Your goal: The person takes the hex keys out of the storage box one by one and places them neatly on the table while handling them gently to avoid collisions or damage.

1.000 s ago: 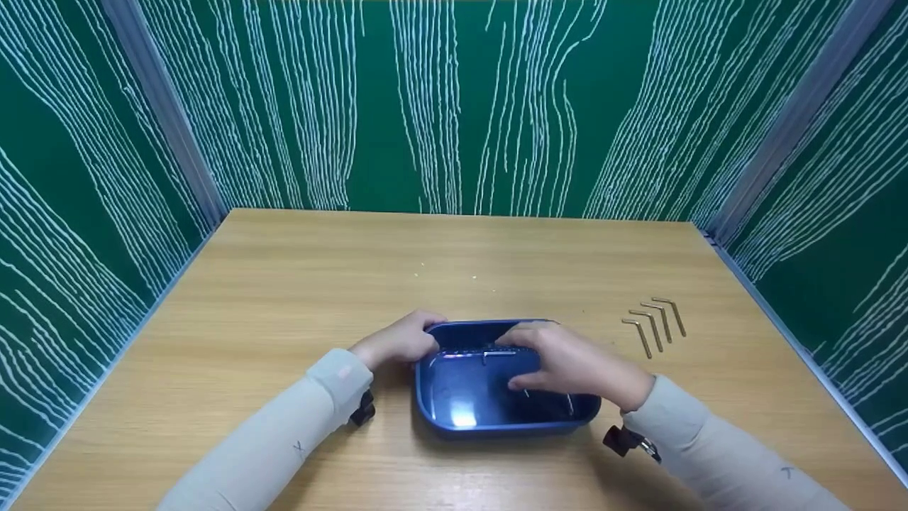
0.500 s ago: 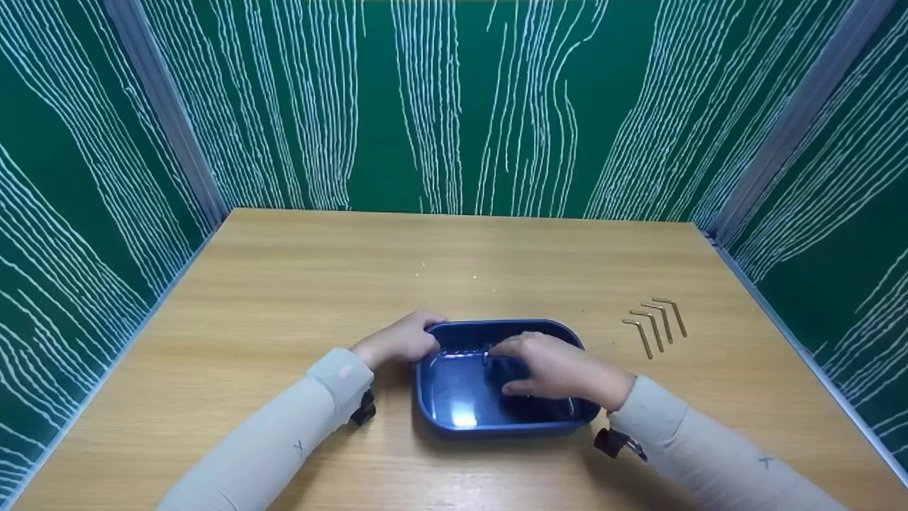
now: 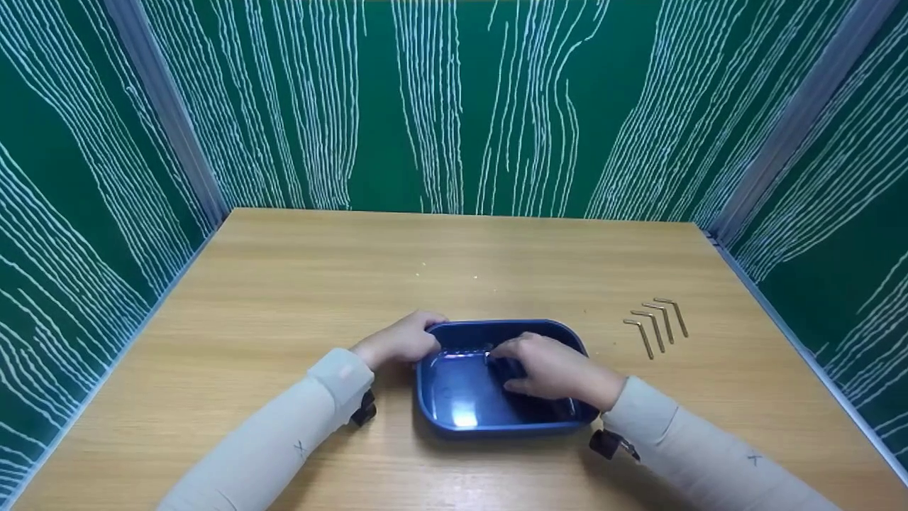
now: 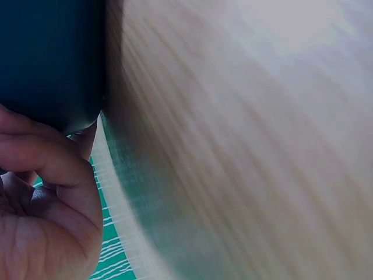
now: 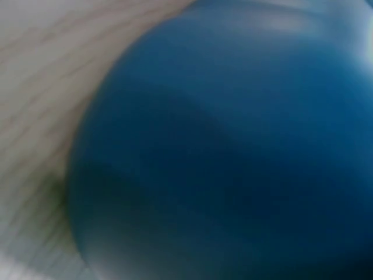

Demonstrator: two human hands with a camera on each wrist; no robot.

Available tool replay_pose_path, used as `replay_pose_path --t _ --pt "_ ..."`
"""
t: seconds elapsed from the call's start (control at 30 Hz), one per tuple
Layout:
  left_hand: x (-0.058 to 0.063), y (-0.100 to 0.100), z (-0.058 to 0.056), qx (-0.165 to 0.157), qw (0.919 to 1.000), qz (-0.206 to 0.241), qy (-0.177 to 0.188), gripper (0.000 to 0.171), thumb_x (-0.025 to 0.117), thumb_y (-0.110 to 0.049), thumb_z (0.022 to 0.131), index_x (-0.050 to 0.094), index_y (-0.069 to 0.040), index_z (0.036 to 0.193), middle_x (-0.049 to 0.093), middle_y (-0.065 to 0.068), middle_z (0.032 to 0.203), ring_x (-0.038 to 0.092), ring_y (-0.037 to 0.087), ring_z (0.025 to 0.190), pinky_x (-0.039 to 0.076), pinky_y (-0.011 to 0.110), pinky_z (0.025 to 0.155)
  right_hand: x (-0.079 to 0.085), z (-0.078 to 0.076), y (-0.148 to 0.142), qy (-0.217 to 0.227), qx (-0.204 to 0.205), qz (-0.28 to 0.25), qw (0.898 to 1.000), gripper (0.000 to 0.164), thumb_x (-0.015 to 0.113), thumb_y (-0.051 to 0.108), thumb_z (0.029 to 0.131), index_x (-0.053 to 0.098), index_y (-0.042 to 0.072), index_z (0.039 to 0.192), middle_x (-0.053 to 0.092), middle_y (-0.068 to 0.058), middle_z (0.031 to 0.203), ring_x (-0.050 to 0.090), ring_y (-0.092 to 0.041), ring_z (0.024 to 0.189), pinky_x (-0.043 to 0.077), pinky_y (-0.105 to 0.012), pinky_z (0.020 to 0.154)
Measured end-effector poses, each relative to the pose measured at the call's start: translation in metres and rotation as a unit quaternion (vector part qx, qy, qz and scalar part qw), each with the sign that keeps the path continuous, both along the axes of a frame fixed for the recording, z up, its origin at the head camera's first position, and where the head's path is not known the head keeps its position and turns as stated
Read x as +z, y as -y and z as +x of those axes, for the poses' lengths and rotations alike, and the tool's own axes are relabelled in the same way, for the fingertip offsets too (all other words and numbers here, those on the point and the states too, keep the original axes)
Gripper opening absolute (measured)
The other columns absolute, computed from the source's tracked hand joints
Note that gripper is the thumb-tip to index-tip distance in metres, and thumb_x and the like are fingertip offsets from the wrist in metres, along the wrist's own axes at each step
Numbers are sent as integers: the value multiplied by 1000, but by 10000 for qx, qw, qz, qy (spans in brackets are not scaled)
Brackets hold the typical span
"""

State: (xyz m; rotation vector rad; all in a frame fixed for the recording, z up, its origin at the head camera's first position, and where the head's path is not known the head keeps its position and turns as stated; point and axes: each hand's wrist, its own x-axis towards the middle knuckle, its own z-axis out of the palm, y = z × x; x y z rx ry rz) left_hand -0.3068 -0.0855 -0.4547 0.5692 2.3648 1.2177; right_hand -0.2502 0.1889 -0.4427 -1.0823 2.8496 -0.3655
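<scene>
A blue plastic box [image 3: 454, 401] with a rounded rim stands on the wooden table. At its far left corner my left hand [image 3: 406, 338] grips the rim. Its curled fingers lie against the outer wall in the left wrist view, hand [image 4: 49, 181] below the box side [image 4: 52, 58]. My right hand [image 3: 550, 365] reaches inside, palm down, thumb apart from the fingers. Its fingertips are at a small shiny piece near the back of the box floor, mostly hidden by the hand. The right wrist view holds only the blurred blue box [image 5: 233, 134] and table.
Several brass-coloured hex keys [image 3: 645, 341] lie in a slanted row on the table [image 3: 319, 270], right of the box. Small pale specks are scattered behind the box. Green walls [image 3: 383, 106] with white wavy lines enclose the table at the back and sides.
My right hand has moved slightly left and toward me inside the box, covering most of an L-shaped shiny piece seen earlier. My left hand and the box have stayed in place.
</scene>
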Motion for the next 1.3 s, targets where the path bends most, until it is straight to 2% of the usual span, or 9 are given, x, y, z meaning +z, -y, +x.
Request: replay_pose_path --t 0.27,0.4,0.53,0.67,0.8,1.0,1.3 --pt "1 1 0 -19 10000 4 63 41 51 6 88 72 -6 121 64 4 93 49 13 54 42 22 46 -1 0 2 -19 111 -98 9999 35 82 6 92 76 0 126 79 -15 123 75 -33 117 60 -53 104" --pt "1 1 -1 0 10000 -48 63 42 52 5 89 72 -7 123 66 6 95 50 14 54 42 23 46 -1 1 4 -14 196 -252 9995 30 82 3 91 79 0 120 81 -13 115 77 -29 108 64 -48 96" --pt "1 1 0 15 9999 -58 103 43 52 4 89 72 -7 125 68 8 99 50 14 54 43 24 47 -2 1 6 -17 265 -374 9989 24 83 2 89 81 2 113 82 -10 105 75 -19 92 65 -40 83" --pt "2 2 1 -33 9999 -20 134 44 51 5 89 73 -8 126 68 9 100 51 14 56 44 23 48 -2 0 7 52 232 -497 9985 18 84 1 87 82 4 105 77 -4 88 63 -9 75 57 -29 67" --pt "1 2 0 -75 9999 -12 119 45 52 4 90 73 -8 128 68 9 101 54 14 59 44 22 50 -4 -1 6 125 228 -627 9977 14 83 -2 85 81 3 98 67 0 74 52 -5 67 45 -23 59" --pt "0 1 -1 -33 10000 -27 81 45 53 5 90 73 -8 129 68 8 100 55 14 61 45 21 51 -5 -2 6 253 291 -703 9968 14 80 -6 86 82 4 96 68 0 74 53 -3 67 46 -21 58" --pt "1 1 1 -27 10000 -43 74 42 53 6 89 74 -7 123 64 5 95 54 14 61 45 22 52 -5 -3 7 387 217 -659 9968 20 76 -11 87 82 2 101 72 -4 78 55 -4 67 49 -20 58"
